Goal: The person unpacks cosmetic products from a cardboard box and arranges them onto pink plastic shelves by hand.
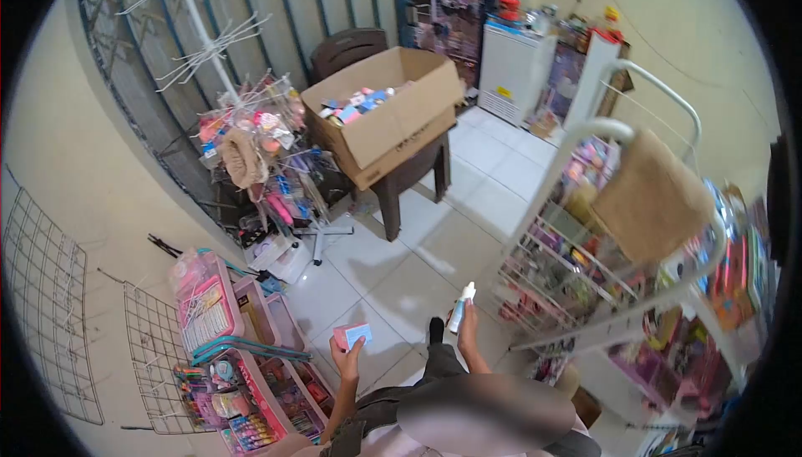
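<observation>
My left hand (347, 360) is closed around a small pink and light-blue box (355, 335), its thumb lying over the blue face. A white bottle (457, 312) with a pointed cap stands upright in my right hand (470, 333), the fingers wrapped round it. The two hands are apart, low in front of my body. Ahead of them, a large open cardboard box (401, 144) rests on a brown plastic chair (388, 206). Inside it lie several small pink, blue and white packages (357, 106).
A pink shelf unit (251, 357) full of small goods stands on the left. Behind it is a display stand (209, 48) hung with packets. To the right are a white metal rack (576, 340) and a brown cloth (656, 198). A white freezer (511, 73) stands at the back.
</observation>
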Available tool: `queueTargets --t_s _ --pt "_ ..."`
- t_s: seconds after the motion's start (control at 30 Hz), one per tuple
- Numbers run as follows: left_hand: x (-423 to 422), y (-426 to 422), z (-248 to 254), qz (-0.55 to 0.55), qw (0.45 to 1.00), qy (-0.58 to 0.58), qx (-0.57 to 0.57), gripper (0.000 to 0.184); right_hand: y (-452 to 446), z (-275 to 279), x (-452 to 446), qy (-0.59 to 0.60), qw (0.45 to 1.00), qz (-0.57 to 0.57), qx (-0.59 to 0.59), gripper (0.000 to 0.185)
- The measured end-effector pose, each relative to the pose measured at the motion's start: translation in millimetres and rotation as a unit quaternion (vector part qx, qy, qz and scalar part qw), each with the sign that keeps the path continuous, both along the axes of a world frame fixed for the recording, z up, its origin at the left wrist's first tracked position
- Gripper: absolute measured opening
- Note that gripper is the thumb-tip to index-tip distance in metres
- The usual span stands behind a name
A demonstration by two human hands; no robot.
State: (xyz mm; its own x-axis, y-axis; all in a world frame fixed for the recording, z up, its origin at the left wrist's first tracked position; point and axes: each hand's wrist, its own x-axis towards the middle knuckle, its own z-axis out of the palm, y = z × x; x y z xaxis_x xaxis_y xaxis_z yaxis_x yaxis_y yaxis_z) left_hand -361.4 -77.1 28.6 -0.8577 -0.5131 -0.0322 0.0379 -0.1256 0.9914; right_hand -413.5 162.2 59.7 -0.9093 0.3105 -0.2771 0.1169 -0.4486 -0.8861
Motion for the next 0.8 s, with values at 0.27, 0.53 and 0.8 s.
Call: queueTargets --t_s 0.27,0.53,0.8 --pt "-113.6 2.3 6.2 0.062 0.997 -0.022 0.03 0.037 -34.7 16.8 -152.0 -0.027 0.976 0.21 0.042 0.037" --pt "-296.3 10.9 74.4 0.016 0.995 0.094 0.007 0.044 -72.3 61.8 -333.0 0.094 0.935 0.326 0.102 0.04" --pt "-512.9 -43.5 147.2 0.013 0.941 0.243 -0.236 0.06 -133.7 141.1 -525.0 0.268 0.862 0.139 0.407 0.049"
